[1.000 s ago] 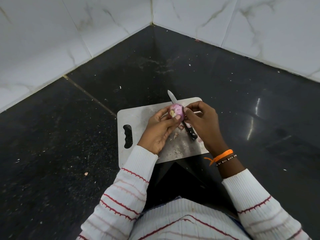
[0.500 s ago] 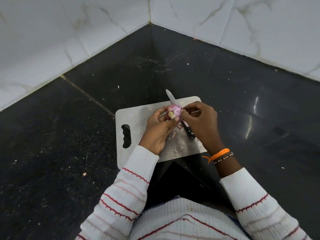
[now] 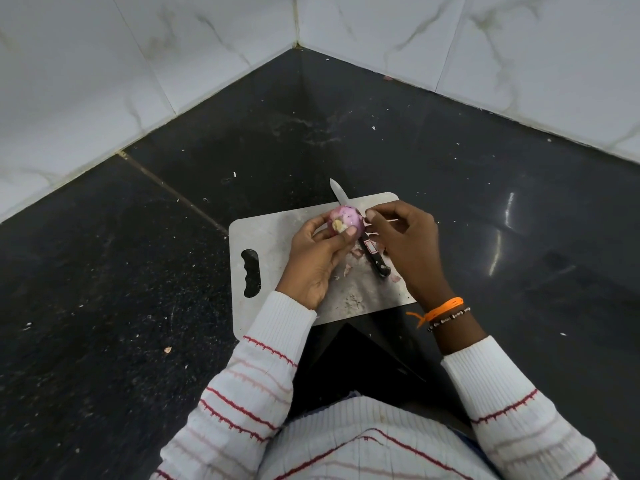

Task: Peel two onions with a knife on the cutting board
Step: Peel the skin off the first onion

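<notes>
A small purple onion (image 3: 347, 216), partly peeled with its pale root end facing me, sits in the fingers of my left hand (image 3: 317, 261) just above the grey cutting board (image 3: 266, 233). My right hand (image 3: 405, 247) pinches thumb and forefinger at the onion's right side, on its skin. The knife (image 3: 377, 263) lies loose on the board under my hands; its black handle points toward me and its blade tip sticks out past the far edge. Only one onion is visible.
Bits of onion peel (image 3: 348, 270) lie on the board near the knife handle. The board rests on a dark stone counter (image 3: 138, 271) in a corner of white marble-tiled walls (image 3: 207, 46). Small crumbs dot the counter.
Both hands stay at the onion above the board; my right fingers have shifted slightly along its right side. The knife has not moved.
</notes>
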`<state>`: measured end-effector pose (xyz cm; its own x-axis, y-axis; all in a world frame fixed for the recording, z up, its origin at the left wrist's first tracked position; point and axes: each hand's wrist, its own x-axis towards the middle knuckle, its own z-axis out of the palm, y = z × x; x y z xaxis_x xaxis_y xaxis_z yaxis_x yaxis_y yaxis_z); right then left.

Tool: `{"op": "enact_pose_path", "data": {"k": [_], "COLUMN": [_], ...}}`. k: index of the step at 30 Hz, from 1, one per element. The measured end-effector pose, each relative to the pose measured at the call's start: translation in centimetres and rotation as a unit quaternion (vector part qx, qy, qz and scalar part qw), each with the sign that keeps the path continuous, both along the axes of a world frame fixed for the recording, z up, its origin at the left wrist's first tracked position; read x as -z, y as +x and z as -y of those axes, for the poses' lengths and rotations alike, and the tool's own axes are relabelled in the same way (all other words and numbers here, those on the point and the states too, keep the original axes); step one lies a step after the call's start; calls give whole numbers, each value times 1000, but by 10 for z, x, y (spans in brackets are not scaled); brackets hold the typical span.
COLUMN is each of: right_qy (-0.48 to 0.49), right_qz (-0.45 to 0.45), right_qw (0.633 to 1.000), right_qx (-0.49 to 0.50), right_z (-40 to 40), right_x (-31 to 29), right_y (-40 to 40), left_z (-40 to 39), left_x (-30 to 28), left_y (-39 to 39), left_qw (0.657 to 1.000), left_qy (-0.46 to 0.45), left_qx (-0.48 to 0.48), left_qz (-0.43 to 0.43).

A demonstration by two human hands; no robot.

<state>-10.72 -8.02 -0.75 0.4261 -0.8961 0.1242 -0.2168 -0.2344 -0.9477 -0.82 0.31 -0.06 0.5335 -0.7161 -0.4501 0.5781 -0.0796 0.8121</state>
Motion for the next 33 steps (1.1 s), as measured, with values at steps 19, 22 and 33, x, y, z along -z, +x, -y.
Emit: {"op": "enact_pose_path", "data": {"k": [19, 22, 33], "right_qy": [-85, -83, -173], "right_qz": [-67, -96, -212], "right_qw": [994, 992, 962], "right_qx": [12, 14, -1], "right_z": [9, 12, 14], "right_x": [5, 10, 23], "right_y": [-2, -4, -9], "left_z": [-1, -2, -1], "left_x": [-2, -3, -1], "left_y": [0, 0, 4], "left_qw": [997, 996, 998], "left_qy": [-5, -14, -17], "left_qx": [79, 89, 60], "left_qz": [26, 8, -2]}}
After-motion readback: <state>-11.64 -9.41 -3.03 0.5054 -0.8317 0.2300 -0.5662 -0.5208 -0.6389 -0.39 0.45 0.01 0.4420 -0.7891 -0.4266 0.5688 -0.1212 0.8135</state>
